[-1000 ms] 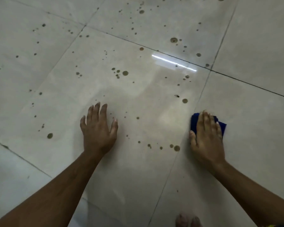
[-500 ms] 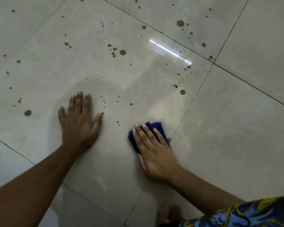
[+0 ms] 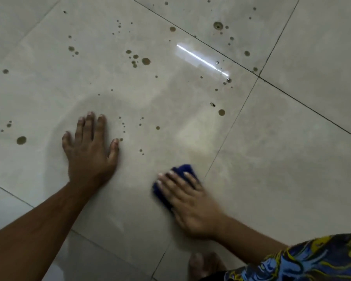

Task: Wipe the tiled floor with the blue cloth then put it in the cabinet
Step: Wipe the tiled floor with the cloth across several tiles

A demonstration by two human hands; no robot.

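Note:
A folded blue cloth (image 3: pixel 184 169) lies on the glossy beige tiled floor (image 3: pixel 282 138), mostly covered by my right hand (image 3: pixel 190 203), which presses it down with straight fingers. Only the cloth's far edge and left side show. My left hand (image 3: pixel 90 151) rests flat on the same tile, fingers spread, about a hand's width to the left of the cloth. Brown drops (image 3: pixel 146 61) spot the tile beyond both hands. No cabinet is in view.
Dark grout lines (image 3: pixel 231 130) cross the floor. A larger brown drop (image 3: pixel 21 140) sits left of my left hand, another (image 3: pixel 221 112) to the right. A lamp's reflection (image 3: pixel 201 59) streaks the wet tile. My foot (image 3: pixel 203 264) and patterned sleeve (image 3: pixel 312 260) show at the bottom.
My right hand slid the cloth from the right grout line leftward and nearer to me. The brown spots near the front of the tile are gone. My left hand stayed planted.

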